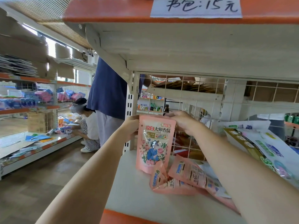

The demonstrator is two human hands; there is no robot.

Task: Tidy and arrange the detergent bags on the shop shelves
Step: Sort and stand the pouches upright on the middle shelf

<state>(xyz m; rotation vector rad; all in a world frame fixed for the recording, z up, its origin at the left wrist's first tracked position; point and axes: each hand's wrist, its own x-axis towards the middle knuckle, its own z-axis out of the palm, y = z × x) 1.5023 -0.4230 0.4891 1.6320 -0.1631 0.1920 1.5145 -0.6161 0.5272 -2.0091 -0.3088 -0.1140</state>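
A pink detergent bag (154, 143) with a floral picture stands upright on the white shelf (129, 191), near its left end. My left hand (131, 126) grips its upper left corner. My right hand (181, 120) pinches its upper right corner. Two more pink bags (174, 181) lie flat and overlapping just in front of it, partly under my right forearm.
Large white and gold detergent sacks (262, 147) lie on the right of the shelf. A wire grid (191, 97) backs the shelf, and an upper shelf (178, 46) hangs low overhead. In the aisle to the left one person stands (110, 91) and another crouches (87, 123).
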